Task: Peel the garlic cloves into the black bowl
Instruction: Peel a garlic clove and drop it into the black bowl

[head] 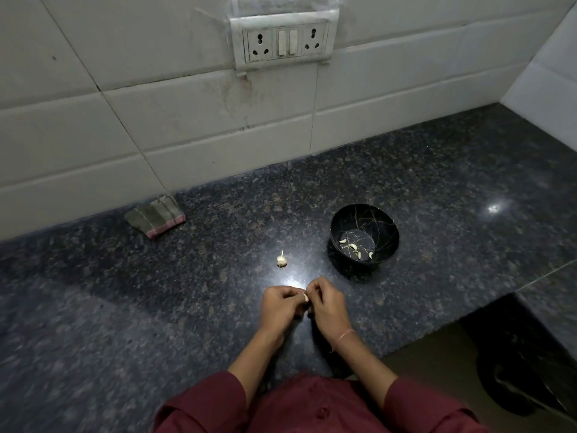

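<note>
Both my left hand and right hand are pinching one clove just short of the bowl, so it's a quick toss once the skin's off.

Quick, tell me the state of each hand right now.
Left hand: grip closed, pinching a garlic clove.
Right hand: grip closed on the same clove, fingers curled round it.

Dark speckled counter, white tiles.
Black bowl, gold-veined, beyond the hands; maroon sleeves; striped grey-pink cloth.
</note>
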